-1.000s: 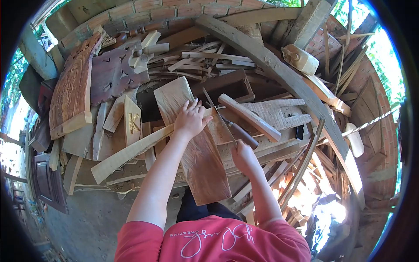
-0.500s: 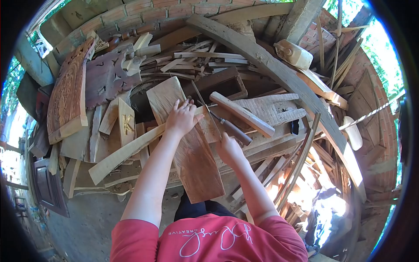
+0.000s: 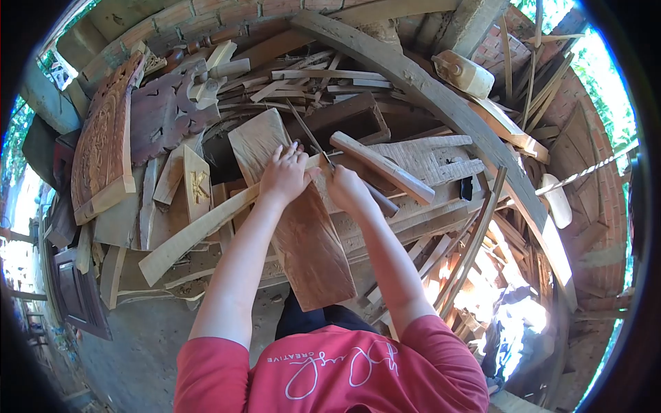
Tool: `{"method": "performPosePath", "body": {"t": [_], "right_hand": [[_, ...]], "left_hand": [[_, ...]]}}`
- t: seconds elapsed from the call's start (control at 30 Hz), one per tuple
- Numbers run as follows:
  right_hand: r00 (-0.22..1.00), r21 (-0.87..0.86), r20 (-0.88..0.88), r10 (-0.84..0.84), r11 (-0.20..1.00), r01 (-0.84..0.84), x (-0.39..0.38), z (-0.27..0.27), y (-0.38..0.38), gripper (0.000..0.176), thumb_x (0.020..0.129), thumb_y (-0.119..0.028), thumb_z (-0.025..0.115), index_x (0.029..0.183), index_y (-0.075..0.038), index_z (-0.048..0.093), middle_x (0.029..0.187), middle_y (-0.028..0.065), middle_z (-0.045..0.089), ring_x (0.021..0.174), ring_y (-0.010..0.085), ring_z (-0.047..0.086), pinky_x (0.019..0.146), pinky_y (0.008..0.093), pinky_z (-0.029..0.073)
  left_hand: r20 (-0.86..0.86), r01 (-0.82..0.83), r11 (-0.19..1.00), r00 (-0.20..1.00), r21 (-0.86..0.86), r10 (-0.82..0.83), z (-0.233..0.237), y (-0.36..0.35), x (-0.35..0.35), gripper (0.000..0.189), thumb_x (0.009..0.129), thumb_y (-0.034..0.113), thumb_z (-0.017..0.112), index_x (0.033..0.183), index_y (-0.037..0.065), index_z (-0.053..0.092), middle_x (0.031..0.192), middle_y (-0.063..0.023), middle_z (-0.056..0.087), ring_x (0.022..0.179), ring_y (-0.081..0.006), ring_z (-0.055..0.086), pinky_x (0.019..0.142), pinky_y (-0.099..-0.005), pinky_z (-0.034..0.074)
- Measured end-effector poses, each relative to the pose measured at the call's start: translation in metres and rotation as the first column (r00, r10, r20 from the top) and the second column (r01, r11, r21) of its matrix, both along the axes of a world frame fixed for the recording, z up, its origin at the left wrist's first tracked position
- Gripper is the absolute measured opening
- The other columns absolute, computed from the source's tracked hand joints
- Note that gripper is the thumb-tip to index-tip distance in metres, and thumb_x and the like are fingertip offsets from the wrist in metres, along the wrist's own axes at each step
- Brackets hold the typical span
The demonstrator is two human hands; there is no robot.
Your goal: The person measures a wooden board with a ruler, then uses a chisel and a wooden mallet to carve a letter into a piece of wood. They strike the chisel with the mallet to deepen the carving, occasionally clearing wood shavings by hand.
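Brick wall [image 3: 162, 31] across the back from the head cam, with a messy heap of offcuts [image 3: 334, 74] in front. Fisheye rim cuts everything off in a black ring, and sun washes out the scrap wood [image 3: 475, 292] lower right.

Left hand [image 3: 284, 175] is palm-down, fingers spread, pressing a pale wooden strip [image 3: 206, 230] that lies slantwise across a thick board [image 3: 313, 255]; the stretch under the palm is hidden. Right hand [image 3: 348, 187] is closed in a fist on a long thin blade [image 3: 303, 125], which points up and away over the strip's far end. Its grip is buried in the fist, so saw or rasp, hard to say from this angle. Both arms reach forward and angle inward. A round wooden handle [image 3: 383, 204] pokes out from behind the right wrist, near a squared block [image 3: 382, 167].
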State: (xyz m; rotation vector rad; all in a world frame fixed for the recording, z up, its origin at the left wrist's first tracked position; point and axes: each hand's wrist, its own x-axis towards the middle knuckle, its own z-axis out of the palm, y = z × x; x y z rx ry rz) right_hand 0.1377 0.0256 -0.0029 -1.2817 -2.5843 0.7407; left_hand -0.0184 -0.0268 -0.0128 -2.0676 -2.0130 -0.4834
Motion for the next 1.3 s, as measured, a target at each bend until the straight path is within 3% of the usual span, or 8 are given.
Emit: {"method": "performPosePath", "body": {"t": [0.47, 0.6, 0.67, 0.8, 0.87, 1.13, 1.27, 1.3], "right_hand": [[0.981, -0.244, 0.078, -0.177, 0.951, 0.191, 0.117, 0.041, -0.093, 0.024, 0.084, -0.022, 0.041, 0.086, 0.002, 0.047, 0.075, 0.0293, 0.056, 0.074, 0.0456, 0.055, 0.068, 0.0509, 0.043], [0.999, -0.018, 0.042, -0.012, 1.0, 0.012, 0.057, 0.018, -0.03, 0.019, 0.081, -0.017, 0.045, 0.079, 0.0, 0.052, 0.07, 0.0228, 0.059, 0.067, 0.0382, 0.059, 0.06, 0.0459, 0.048], [0.949, 0.141, 0.202, 0.242, 0.952, -0.273, 0.034, 0.029, -0.007, 0.016, 0.079, -0.013, 0.046, 0.077, 0.0, 0.055, 0.068, 0.0204, 0.06, 0.062, 0.0336, 0.061, 0.055, 0.0425, 0.05], [0.949, 0.204, 0.222, 0.225, 0.941, -0.271, 0.037, 0.023, -0.017, 0.017, 0.079, -0.011, 0.044, 0.079, 0.001, 0.056, 0.07, 0.0198, 0.06, 0.062, 0.0317, 0.062, 0.055, 0.0405, 0.05], [0.996, -0.085, -0.012, -0.093, 0.992, 0.092, 0.047, 0.014, -0.04, 0.024, 0.082, -0.017, 0.04, 0.086, 0.004, 0.052, 0.081, 0.0263, 0.059, 0.073, 0.0412, 0.058, 0.068, 0.0486, 0.047], [0.983, -0.32, 0.095, -0.159, 0.93, 0.181, 0.119, 0.042, -0.091, 0.024, 0.083, -0.019, 0.041, 0.086, 0.004, 0.049, 0.082, 0.0289, 0.057, 0.082, 0.0439, 0.055, 0.073, 0.0493, 0.043], [0.992, -0.203, -0.055, -0.115, 0.974, 0.101, 0.057, 0.012, -0.038, 0.023, 0.082, -0.016, 0.041, 0.085, 0.004, 0.053, 0.077, 0.0285, 0.058, 0.08, 0.0427, 0.056, 0.073, 0.048, 0.045], [0.979, -0.001, 0.154, 0.132, 0.991, -0.133, 0.029, -0.005, -0.009, 0.024, 0.082, -0.016, 0.041, 0.086, 0.005, 0.053, 0.079, 0.0293, 0.057, 0.081, 0.0419, 0.057, 0.073, 0.0476, 0.045]], "left_hand": [[0.045, 0.01, 0.999, 0.999, 0.042, -0.012, 0.003, -0.002, -0.001, 0.049, 0.085, 0.046, 0.044, 0.093, -0.001, 0.056, 0.105, -0.0182, 0.058, 0.112, -0.0272, 0.048, 0.096, -0.0427, 0.032], [0.027, 0.018, 1.0, 0.999, -0.016, -0.018, 0.007, -0.001, -0.002, 0.054, 0.085, 0.046, 0.043, 0.101, -0.004, 0.054, 0.105, -0.0207, 0.057, 0.109, -0.0287, 0.05, 0.096, -0.0409, 0.033], [0.014, 0.015, 1.0, 1.0, 0.012, -0.016, 0.003, 0.001, -0.004, 0.051, 0.085, 0.046, 0.043, 0.096, -0.002, 0.055, 0.104, -0.0196, 0.058, 0.109, -0.0281, 0.05, 0.096, -0.0416, 0.033], [0.042, -0.008, 1.0, 0.999, 0.03, 0.007, 0.004, -0.001, 0.0, 0.047, 0.085, 0.046, 0.044, 0.09, 0.0, 0.055, 0.102, -0.0188, 0.059, 0.109, -0.0283, 0.05, 0.096, -0.0421, 0.033], [0.048, -0.015, 0.999, 0.999, 0.039, 0.013, 0.006, 0.0, 0.0, 0.048, 0.085, 0.046, 0.043, 0.091, 0.0, 0.055, 0.102, -0.0189, 0.059, 0.108, -0.0287, 0.051, 0.096, -0.0422, 0.033], [0.012, 0.011, 0.996, 1.0, 0.091, -0.012, 0.0, 0.0, -0.002, 0.047, 0.084, 0.044, 0.046, 0.093, -0.001, 0.057, 0.106, -0.0167, 0.059, 0.11, -0.0259, 0.05, 0.096, -0.0403, 0.033], [-0.001, 0.002, 0.999, 1.0, 0.039, -0.002, 0.004, -0.002, -0.001, 0.046, 0.084, 0.044, 0.047, 0.091, -0.001, 0.057, 0.103, -0.0168, 0.06, 0.109, -0.0256, 0.051, 0.094, -0.0403, 0.034], [-0.003, 0.001, 0.999, 1.0, 0.039, -0.001, 0.003, -0.002, -0.002, 0.046, 0.084, 0.044, 0.047, 0.091, -0.001, 0.057, 0.103, -0.0168, 0.06, 0.109, -0.0256, 0.051, 0.094, -0.0403, 0.034]]}}
